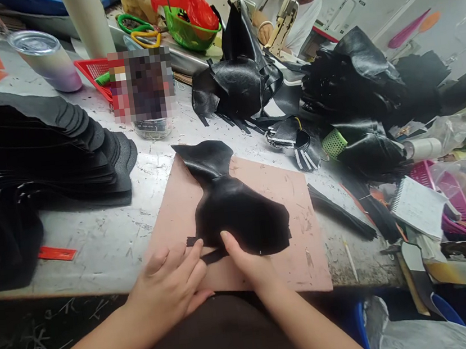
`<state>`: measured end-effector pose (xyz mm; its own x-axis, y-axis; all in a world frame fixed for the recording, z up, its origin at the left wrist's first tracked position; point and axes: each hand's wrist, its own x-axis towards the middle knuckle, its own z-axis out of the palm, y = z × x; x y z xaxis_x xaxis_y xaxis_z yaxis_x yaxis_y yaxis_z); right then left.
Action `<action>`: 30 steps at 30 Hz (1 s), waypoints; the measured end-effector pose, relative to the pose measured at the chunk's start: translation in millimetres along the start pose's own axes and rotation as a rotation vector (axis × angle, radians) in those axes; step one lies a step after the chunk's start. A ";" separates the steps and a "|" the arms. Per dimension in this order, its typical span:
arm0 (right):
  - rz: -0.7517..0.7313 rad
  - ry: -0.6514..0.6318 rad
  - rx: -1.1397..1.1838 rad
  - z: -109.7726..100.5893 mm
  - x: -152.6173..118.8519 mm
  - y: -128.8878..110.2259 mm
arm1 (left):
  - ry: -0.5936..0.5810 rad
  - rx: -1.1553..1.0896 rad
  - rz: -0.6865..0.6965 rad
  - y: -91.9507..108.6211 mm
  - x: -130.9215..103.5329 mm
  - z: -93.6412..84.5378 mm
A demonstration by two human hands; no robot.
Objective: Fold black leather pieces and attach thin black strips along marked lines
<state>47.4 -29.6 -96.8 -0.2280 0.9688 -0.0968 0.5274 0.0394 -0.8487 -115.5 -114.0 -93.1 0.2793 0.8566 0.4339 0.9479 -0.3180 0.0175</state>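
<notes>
A black leather-like piece (pixel 237 208) with a narrow waist lies over a pinkish board (pixel 304 267) at the table's front edge. On its lower edge rests the thumb of my right hand (pixel 247 260), the other fingers hidden beneath the piece. My left hand (pixel 175 275) is at the lower left corner, fingers close together, pressing near a small black strip (pixel 213 256). Whether the left fingers pinch the strip or only touch it is hard to tell.
Stacked black sheets (pixel 65 155) fill the left side. Black pieces (pixel 242 82) are heaped behind the board, with a tumbler (pixel 47 64) and a green basket (pixel 190 30) farther back. A notebook (pixel 419 205) lies at right. Across the table, a person sits by a machine.
</notes>
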 end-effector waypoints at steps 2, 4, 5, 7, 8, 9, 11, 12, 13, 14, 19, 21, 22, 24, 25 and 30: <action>-0.002 0.067 -0.053 -5.1 0.0 -2.9 | -0.011 0.023 0.021 0.9 1.6 0.5; -0.054 0.097 -0.125 -8.0 -0.2 -6.7 | -0.027 0.024 0.024 1.4 2.5 0.8; -0.089 0.098 -0.150 -8.5 -0.4 -8.2 | -0.033 0.020 0.021 1.6 2.9 0.9; -0.140 0.088 -0.186 -8.2 -0.7 -9.1 | -0.045 0.008 0.006 2.3 3.8 0.8; -0.161 0.085 -0.200 -7.8 -0.8 -8.7 | -0.049 0.004 0.000 2.7 4.3 0.7; -0.184 0.085 -0.212 -7.4 -0.9 -7.7 | -0.052 0.003 -0.002 3.2 5.1 0.5; -0.239 0.093 -0.231 -6.8 -1.0 -5.0 | -0.055 0.009 -0.002 4.1 7.2 0.2; -0.264 0.101 -0.238 -6.7 -1.0 -3.6 | -0.059 0.013 0.001 4.5 8.5 0.1; -0.283 0.110 -0.244 -6.6 -1.0 -2.2 | -0.060 0.016 0.004 4.7 10.1 0.2; -0.294 0.115 -0.249 -6.6 -1.0 -0.8 | -0.058 0.014 0.006 5.0 11.7 0.3; -0.334 0.119 -0.266 -4.5 -1.5 5.8 | -0.057 0.008 0.066 6.0 19.5 1.9; -0.329 0.102 -0.279 -3.7 -1.9 7.1 | -0.059 0.038 0.103 6.8 21.9 1.9; -0.317 0.083 -0.290 -3.7 -2.0 7.2 | -0.064 0.053 0.112 7.2 23.0 1.7; -0.299 0.036 -0.323 -5.7 -2.0 6.9 | -0.082 0.072 0.111 8.0 25.0 1.3; -0.300 0.032 -0.341 -7.7 -1.8 6.7 | -0.095 0.073 0.107 8.4 25.8 1.2; -0.348 0.153 -0.378 -24.0 0.6 9.1 | -0.104 0.030 0.122 9.4 27.2 4.8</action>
<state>71.8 -22.8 -92.1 -0.3348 0.9063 0.2580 0.7065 0.4226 -0.5677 -98.2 -91.7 -85.4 0.4058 0.8502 0.3352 0.9095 -0.4117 -0.0569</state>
